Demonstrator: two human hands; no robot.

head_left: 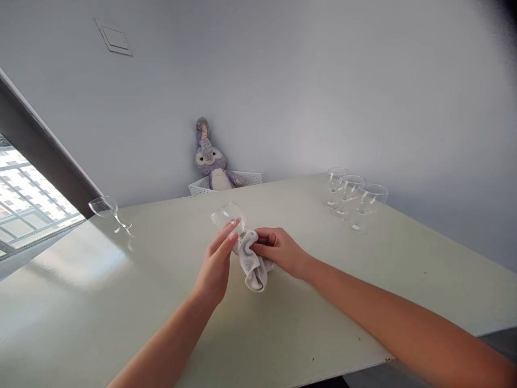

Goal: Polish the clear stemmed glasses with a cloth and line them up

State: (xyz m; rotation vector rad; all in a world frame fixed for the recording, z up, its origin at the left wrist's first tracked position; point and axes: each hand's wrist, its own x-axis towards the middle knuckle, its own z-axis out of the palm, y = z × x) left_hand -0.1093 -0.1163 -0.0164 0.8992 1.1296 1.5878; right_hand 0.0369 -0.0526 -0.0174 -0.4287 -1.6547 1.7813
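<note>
My left hand [217,258] holds a clear stemmed glass [224,215] by its bowl, fingers wrapped round it above the middle of the pale table [121,302]. My right hand [278,249] is closed on a crumpled grey-white cloth [252,265] and presses it against the lower part of the glass. The glass's stem and foot are hidden by the cloth and my fingers.
Three clear stemmed glasses [350,195] stand together at the far right of the table. One more glass [108,211] stands at the far left near a window [24,210]. A grey plush toy [210,159] sits in a white perforated basket [250,179] against the wall.
</note>
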